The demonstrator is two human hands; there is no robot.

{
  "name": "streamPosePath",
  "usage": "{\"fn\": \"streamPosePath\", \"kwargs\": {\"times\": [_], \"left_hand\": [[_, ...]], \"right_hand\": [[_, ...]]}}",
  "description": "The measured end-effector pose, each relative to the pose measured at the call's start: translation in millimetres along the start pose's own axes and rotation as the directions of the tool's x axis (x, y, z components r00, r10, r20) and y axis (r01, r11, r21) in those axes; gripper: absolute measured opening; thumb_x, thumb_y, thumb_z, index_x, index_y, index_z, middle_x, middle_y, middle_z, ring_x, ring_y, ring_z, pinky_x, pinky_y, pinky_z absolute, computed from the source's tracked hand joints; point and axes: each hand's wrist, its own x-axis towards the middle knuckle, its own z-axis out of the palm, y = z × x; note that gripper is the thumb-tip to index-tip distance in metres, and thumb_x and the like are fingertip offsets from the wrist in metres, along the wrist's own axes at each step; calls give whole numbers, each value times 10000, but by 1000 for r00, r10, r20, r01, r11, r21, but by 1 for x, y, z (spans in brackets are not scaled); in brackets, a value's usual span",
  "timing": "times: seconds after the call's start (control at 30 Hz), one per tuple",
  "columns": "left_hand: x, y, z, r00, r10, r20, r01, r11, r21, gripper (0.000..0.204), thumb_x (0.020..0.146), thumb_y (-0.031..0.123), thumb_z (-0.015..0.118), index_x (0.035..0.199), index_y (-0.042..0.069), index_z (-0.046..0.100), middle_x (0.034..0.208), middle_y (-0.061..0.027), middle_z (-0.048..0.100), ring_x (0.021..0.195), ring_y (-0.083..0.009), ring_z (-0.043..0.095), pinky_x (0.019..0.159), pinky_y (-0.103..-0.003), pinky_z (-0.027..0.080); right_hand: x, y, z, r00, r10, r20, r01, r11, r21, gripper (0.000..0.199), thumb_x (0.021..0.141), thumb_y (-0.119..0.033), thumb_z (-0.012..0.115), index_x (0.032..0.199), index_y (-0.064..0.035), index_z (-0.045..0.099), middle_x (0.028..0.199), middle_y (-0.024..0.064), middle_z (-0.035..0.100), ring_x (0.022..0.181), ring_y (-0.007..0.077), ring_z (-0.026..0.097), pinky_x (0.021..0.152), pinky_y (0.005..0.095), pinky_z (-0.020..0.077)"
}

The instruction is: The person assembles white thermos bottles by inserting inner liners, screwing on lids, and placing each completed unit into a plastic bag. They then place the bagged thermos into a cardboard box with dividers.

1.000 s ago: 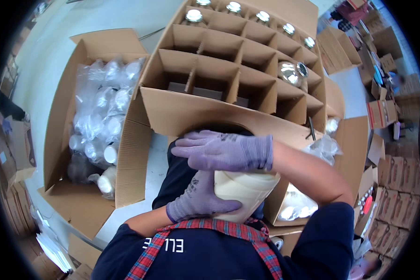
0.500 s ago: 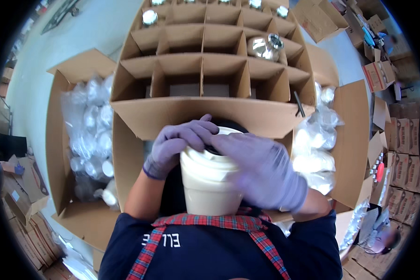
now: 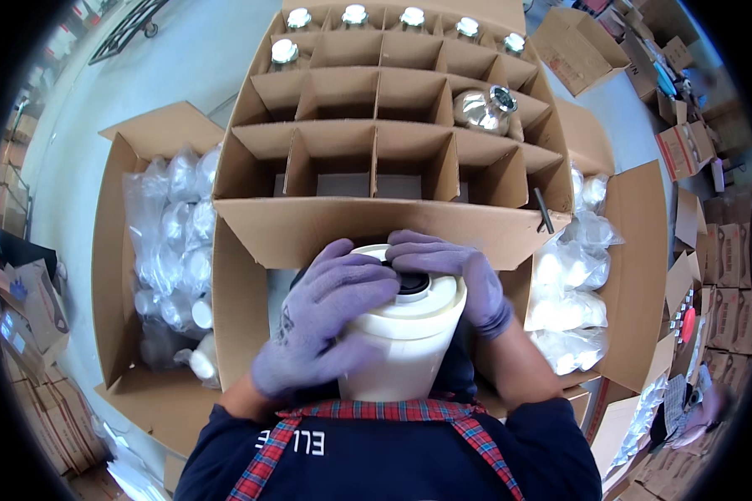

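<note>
A cream-white round container [image 3: 393,359] with a stepped lid stands upright against my chest. A black round piece [image 3: 411,284] is set in the middle of its top. Purple knitted gloves cover both hands. My left hand [image 3: 322,317] wraps the container's left side, its fingers bent over the lid. From the far right, my right hand [image 3: 455,271] curls over the lid's rim with its fingertips beside the black piece. In front stands a divided carton [image 3: 309,221]; a shiny silver bottle-shaped vessel [image 3: 483,112] lies tilted on its dividers.
Several silver-capped vessels [image 3: 355,17] stand in the carton's far cells. An open carton [image 3: 109,275] of plastic-wrapped white pieces is at left, and another open carton [image 3: 635,275] at right. A thin dark rod [image 3: 544,210] pokes up at the divided carton's right corner.
My right hand has drawn back from across the container to its far right rim. My left hand has come nearer, onto its left side. The view has shifted slightly.
</note>
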Motion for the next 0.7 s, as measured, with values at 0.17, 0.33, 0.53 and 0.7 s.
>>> {"fn": "streamPosePath", "kwargs": {"times": [0.17,0.33,0.53,0.7], "left_hand": [[6,-96,11,990,120,69,11,425,-905,235,814,194,602,942,27,704,1021,-169,701,1070,-330,618,1201,-523,190],[5,-8,-5,998,-26,-58,16,986,-167,366,897,336,570,1018,22,713,1104,-170,704,1155,-342,612,1192,-504,184],[9,-92,10,990,49,131,86,519,-851,250,793,180,562,839,-12,715,1023,-174,716,1065,-325,641,1206,-493,205],[3,-5,3,999,44,26,-42,997,-71,306,852,225,649,1090,44,717,1135,-120,701,1133,-275,628,1164,-517,254]], "right_hand": [[14,-99,36,994,107,17,-63,694,-717,397,818,-371,698,949,1,651,892,177,674,818,364,656,781,466,519],[0,-17,10,1000,2,5,-1,992,-127,442,937,-398,571,1045,21,664,1064,168,693,948,355,681,895,436,517],[25,-117,38,906,409,109,-203,646,-736,462,855,-377,647,1103,13,651,1067,202,679,951,369,673,874,433,521],[7,-25,-4,995,-45,92,59,987,-150,391,883,-281,582,1111,29,651,1138,197,676,1084,389,636,968,421,490]]}}
